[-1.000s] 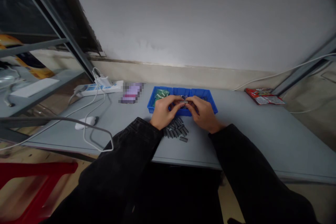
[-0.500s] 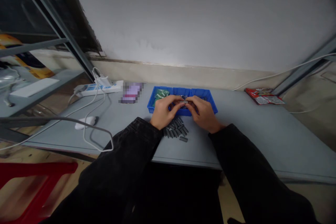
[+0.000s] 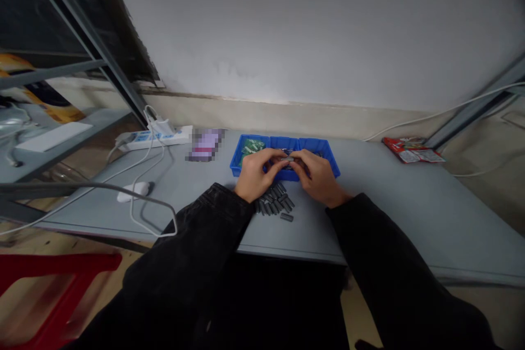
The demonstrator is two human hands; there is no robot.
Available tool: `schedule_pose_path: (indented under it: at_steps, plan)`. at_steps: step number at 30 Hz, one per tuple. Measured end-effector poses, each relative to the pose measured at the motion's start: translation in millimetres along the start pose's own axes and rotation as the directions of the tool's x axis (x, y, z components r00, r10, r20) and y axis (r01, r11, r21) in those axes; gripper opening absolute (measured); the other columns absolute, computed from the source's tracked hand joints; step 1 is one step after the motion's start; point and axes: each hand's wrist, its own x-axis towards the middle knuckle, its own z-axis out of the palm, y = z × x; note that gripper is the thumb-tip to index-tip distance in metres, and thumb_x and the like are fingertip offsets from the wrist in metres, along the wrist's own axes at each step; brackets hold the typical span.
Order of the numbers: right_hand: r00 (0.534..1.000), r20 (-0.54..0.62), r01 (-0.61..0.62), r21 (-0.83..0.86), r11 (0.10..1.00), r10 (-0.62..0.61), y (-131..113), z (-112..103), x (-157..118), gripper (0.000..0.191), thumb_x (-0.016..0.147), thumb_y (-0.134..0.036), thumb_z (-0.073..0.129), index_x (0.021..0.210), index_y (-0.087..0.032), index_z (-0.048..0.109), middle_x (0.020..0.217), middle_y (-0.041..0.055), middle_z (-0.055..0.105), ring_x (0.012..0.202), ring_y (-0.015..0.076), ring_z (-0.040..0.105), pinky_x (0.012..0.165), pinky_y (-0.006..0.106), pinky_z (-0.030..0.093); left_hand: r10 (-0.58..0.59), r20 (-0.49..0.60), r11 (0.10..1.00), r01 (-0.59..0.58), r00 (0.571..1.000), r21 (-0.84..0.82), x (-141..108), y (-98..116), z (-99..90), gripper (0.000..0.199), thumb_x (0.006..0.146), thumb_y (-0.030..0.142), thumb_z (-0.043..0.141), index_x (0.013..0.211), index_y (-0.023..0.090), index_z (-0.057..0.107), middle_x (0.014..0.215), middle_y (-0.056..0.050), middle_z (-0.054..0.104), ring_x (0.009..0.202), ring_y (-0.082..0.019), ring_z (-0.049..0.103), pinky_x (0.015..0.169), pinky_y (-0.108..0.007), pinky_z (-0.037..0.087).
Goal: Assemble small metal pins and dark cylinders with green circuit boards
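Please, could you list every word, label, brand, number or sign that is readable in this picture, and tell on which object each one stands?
No text can be read.
Red packet: printed, but too small and blurred to read.
White power strip: blue areas, no readable words.
Purple object: pixelated, nothing readable.
Blue tray and grey pieces: no lettering can be made out.

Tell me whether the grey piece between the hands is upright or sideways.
Sideways: the grey piece runs lengthwise between the left hand and right hand, its long side roughly level.
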Motion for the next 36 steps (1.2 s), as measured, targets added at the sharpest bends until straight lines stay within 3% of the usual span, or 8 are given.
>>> schedule_pose_path:
  at_steps: [36]
  plan:
    - [1.0, -0.006, 0.023, 0.007, 1.0, -0.023, 2.8, 0.7, 0.2, 0.019, 0.101, -0.029, 0.047, 0.11, -0.021, 0.061, 0.101, 0.0064, 0.07, 0.089, 0.0197, 0.066, 0.08, 0.032, 0.05, 0.004, -0.013, 1.0, -0.004, 1.0, -0.015, -0.1, -0.4, 0.8, 0.017, 0.091, 0.029, 0.068, 0.101, 0.016, 0.071, 0.092, -0.005, 0.075, 0.075, -0.012, 0.069, 0.067, -0.023, 0.056]
